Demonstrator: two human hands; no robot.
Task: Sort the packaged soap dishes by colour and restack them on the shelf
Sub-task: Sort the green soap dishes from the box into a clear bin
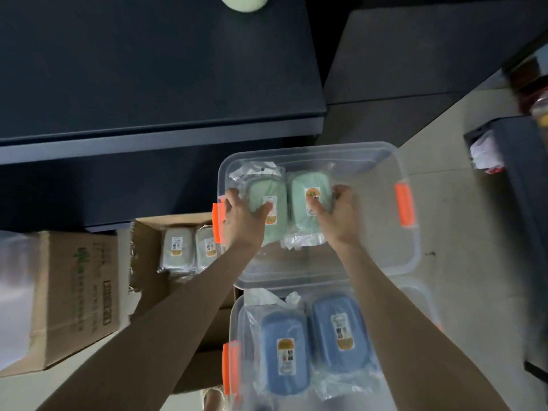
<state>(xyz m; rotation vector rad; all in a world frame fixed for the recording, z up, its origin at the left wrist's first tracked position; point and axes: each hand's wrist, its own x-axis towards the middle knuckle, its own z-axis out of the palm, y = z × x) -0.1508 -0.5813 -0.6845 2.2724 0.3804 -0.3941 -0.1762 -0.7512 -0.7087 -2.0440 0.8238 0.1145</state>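
Sorting | left grip (241, 216) clasps left green soap dish (259, 195), right grip (338, 215) clasps right green soap dish (308, 185) | clear bin (415, 256) seemingly keeps greens from blue soap dishes (286, 351)

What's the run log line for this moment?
left hand: grips left green soap dish | right hand: grips right green soap dish | place: upper clear bin | blue soap dishes: lower bin

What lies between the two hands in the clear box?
Head view: two packaged soap dishes side by side, the left green dish in the left hand, the right green dish in the right hand.
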